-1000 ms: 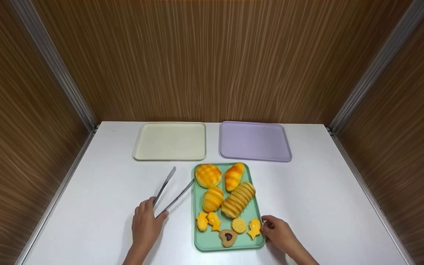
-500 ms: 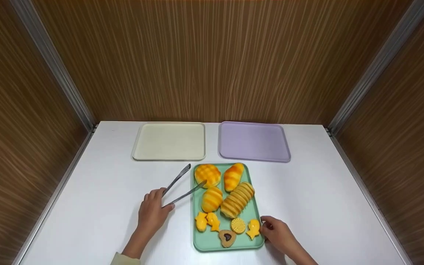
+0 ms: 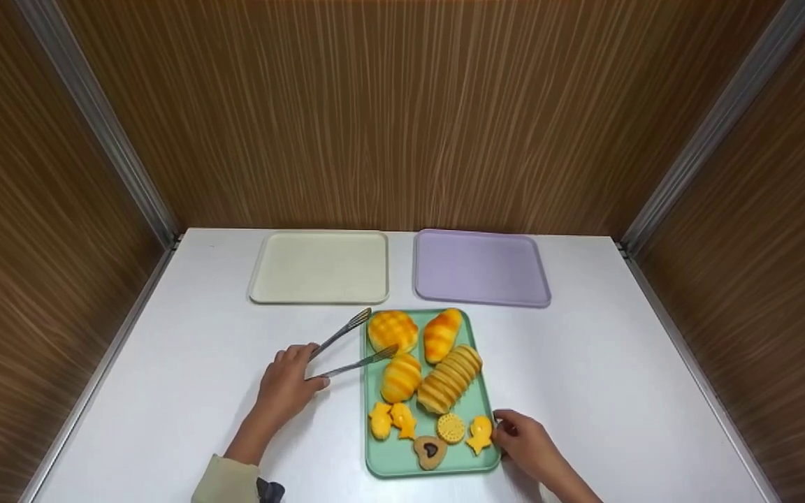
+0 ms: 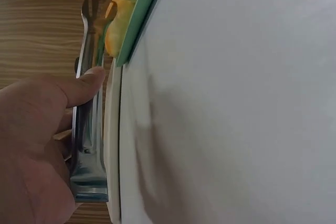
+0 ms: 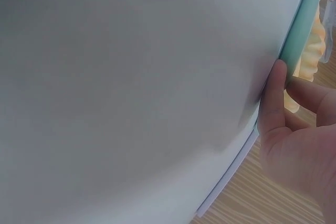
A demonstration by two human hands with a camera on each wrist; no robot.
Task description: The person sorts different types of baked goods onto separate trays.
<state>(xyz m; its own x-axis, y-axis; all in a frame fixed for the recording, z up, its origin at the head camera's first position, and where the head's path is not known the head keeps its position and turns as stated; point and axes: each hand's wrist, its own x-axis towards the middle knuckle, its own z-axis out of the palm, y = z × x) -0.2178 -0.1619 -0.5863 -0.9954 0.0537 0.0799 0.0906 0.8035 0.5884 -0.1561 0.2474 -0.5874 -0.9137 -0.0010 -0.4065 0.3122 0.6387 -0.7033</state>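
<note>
My left hand (image 3: 285, 385) holds metal tongs (image 4: 86, 145) between thumb and fingers, their two arms spread. One tong tip lies over the gap between a round checkered bun (image 3: 393, 330) and a striped oval bun (image 3: 401, 378); the other is just left of the checkered bun. These sit on a green tray (image 3: 399, 464), whose right rim my right hand (image 3: 527, 443) pinches near the front corner. Also on the tray are a tapered roll (image 3: 442, 335), a long ridged loaf (image 3: 450, 379), fish-shaped biscuits (image 3: 480, 434), a round biscuit (image 3: 451, 428) and a heart-shaped cookie (image 3: 430, 453).
Behind the green tray, a cream tray (image 3: 320, 267) lies at the back left and a lilac tray (image 3: 481, 268) at the back right of the white table (image 3: 598, 363). Wood-patterned panels (image 3: 402, 112) enclose the back and sides.
My left hand has moved slightly right and forward, bringing one tong tip over the green tray beside the checkered bun. The right hand stays at the tray's rim.
</note>
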